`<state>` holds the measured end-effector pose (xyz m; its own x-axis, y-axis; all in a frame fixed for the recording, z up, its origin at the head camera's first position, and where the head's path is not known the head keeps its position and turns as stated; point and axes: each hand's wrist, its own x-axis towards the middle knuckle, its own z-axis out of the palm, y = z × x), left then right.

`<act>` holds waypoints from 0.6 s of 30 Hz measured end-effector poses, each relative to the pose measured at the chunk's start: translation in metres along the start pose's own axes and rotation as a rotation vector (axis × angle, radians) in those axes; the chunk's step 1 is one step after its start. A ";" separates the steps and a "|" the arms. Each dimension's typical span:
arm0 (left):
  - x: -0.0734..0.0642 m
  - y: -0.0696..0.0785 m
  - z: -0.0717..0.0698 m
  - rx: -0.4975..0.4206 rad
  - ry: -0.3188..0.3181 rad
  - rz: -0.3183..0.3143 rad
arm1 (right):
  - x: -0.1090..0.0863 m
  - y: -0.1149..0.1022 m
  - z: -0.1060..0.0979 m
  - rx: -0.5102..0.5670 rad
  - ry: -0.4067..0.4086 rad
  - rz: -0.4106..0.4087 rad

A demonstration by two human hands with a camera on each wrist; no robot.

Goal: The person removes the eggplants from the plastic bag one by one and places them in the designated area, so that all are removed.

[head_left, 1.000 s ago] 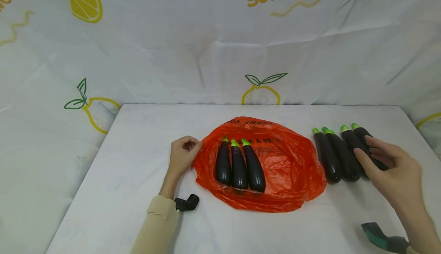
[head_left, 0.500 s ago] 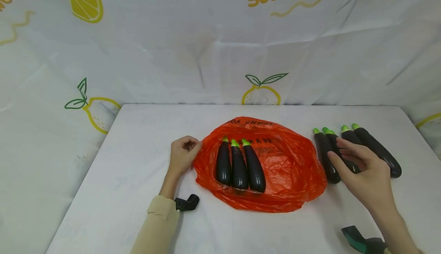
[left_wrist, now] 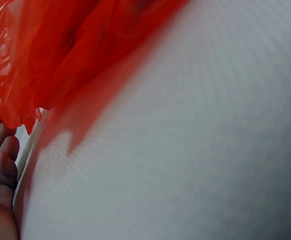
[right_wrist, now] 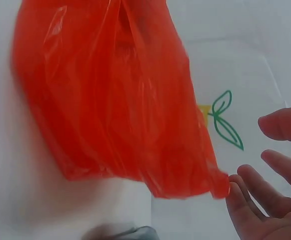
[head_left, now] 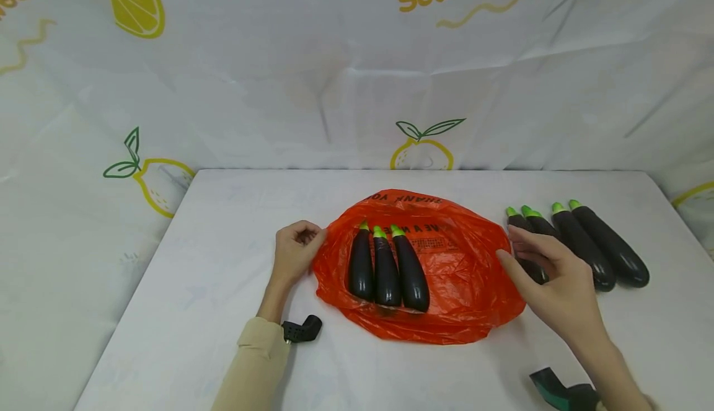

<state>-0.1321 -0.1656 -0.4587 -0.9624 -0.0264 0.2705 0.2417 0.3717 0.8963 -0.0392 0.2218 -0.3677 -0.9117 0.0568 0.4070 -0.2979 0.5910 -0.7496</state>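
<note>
A red plastic bag [head_left: 457, 281] lies spread wide in the middle of the table, and three dark eggplants [head_left: 385, 271] with green tops lie side by side on its left half. At the bag's left rim my left hand [head_left: 295, 250] pinches the plastic with curled fingers; the left wrist view shows those fingers [left_wrist: 6, 157] right under the bag's edge. My right hand [head_left: 558, 274] hovers by the bag's right rim, thumb and fingers apart with nothing held. It partly hides the nearest of several loose eggplants [head_left: 586, 250] to the right of the bag.
The table [head_left: 184, 312] has a white cover and meets a white curtain [head_left: 268, 88] printed with lemons at the back. A black wrist camera [head_left: 304, 329] sits on the left wrist, another camera [head_left: 563, 389] on the right.
My right hand has moved left from over the farthest-right loose eggplants to the bag's right rim, uncovering those eggplants. The left hand and the three eggplants in the bag have stayed put.
</note>
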 end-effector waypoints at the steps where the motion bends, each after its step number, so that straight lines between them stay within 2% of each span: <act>1: 0.000 0.000 0.000 0.000 0.000 0.001 | 0.000 -0.001 0.002 0.006 -0.006 -0.003; 18: 0.000 0.000 0.000 -0.005 0.009 0.015 | -0.010 -0.023 0.037 -0.046 -0.172 0.028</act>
<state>-0.1320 -0.1654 -0.4592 -0.9574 -0.0294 0.2872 0.2569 0.3672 0.8939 -0.0338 0.1777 -0.3744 -0.9556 -0.0619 0.2880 -0.2617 0.6273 -0.7335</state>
